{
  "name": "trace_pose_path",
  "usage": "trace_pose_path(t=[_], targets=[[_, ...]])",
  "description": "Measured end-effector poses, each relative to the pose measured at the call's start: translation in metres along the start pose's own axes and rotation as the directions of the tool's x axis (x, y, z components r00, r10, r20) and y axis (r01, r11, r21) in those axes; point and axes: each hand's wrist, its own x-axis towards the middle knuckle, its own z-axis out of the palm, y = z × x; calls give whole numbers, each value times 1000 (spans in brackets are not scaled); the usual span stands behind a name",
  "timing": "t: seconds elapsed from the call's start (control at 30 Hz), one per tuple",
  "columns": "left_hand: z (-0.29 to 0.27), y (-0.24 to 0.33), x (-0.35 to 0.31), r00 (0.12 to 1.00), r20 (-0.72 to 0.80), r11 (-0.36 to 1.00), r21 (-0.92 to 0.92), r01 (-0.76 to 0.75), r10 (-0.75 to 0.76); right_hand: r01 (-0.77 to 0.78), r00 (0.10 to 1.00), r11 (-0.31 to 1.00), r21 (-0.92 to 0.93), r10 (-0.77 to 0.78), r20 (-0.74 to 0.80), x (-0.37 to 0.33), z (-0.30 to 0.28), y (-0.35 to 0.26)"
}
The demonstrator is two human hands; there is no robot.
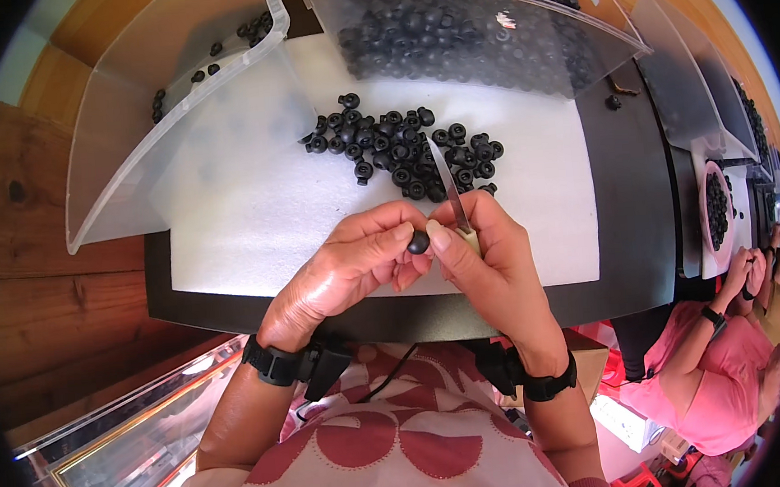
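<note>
Seemingly mid-batch, one black knob (419, 242) in work.
I'm seeing left hand (354, 253) pinching it, right hand (492, 256) gripping a knife (448, 187); loose pile (381, 141) lying beyond both, finished ones indistinguishable.

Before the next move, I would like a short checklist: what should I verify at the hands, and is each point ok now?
1. Black round-headed piece pinched by the left hand: ok.
2. Knife held in the right hand: ok.
3. Blade tip directed away from the left fingers: ok, it points toward the pile of black pieces.
4. All loose pieces on the white mat: not ok, a stray piece lies on the dark tabletop.
5. Held piece's underside: cannot tell, hidden.
</note>
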Motion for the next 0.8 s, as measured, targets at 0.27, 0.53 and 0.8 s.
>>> trace_pose_path(t=[0.27,0.53,0.8], targets=[[1,-1,2,1000,-14,999,28,-22,23,141,990,984,-110,-140,14,1,0,8],[1,-5,2,996,-78,998,-46,-39,35,134,990,955,-264,-142,-10,-16,-3,5],[-4,-9,5,992,-90,990,-98,-99,90,236,971,868,-436,-225,79,-31,-2,5]])
